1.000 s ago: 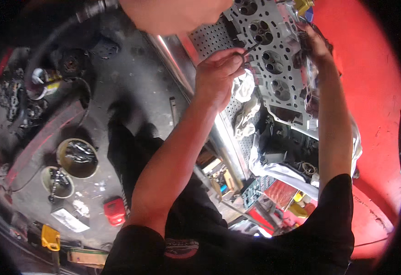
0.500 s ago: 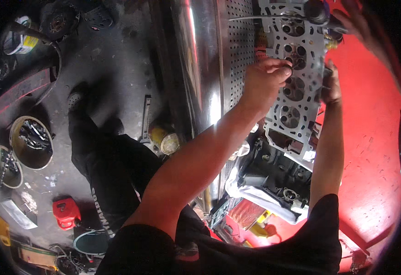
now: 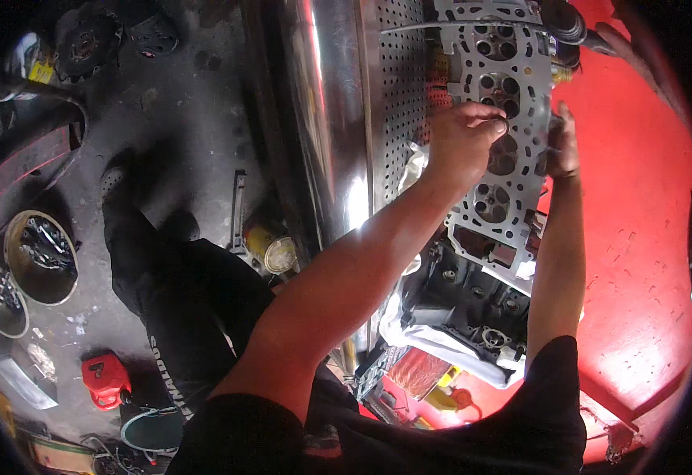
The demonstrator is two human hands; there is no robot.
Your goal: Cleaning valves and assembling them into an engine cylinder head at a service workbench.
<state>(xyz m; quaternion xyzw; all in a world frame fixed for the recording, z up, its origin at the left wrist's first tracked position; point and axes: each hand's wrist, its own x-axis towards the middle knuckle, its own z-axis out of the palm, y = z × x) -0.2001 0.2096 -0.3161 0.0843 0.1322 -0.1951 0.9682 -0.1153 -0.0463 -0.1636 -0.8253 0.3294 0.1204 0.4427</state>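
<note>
A grey cylinder head [image 3: 512, 170] lies lengthwise in front of me, its combustion chambers and round valve openings facing up. My left hand [image 3: 466, 142] reaches over its left edge, thumb and fingers pinched together above a middle chamber. A small dark piece shows at the fingertips, too little of it to name. Along the head's right side is my right hand [image 3: 564, 146], one finger stretched upward and the others partly hidden against the dark edge. No object shows in it.
A perforated metal panel [image 3: 401, 79] and shiny metal edge [image 3: 326, 150] run left of the head. A dark engine part [image 3: 473, 293] sits below it, red surface [image 3: 623, 198] to the right. Buckets of parts [image 3: 21, 269] and a red jug [image 3: 106, 380] stand on the floor.
The whole view has shifted slightly, so the head and floor things sit further left. My left hand stays pinched near the middle chambers; my right hand stays beside the head's right edge.
</note>
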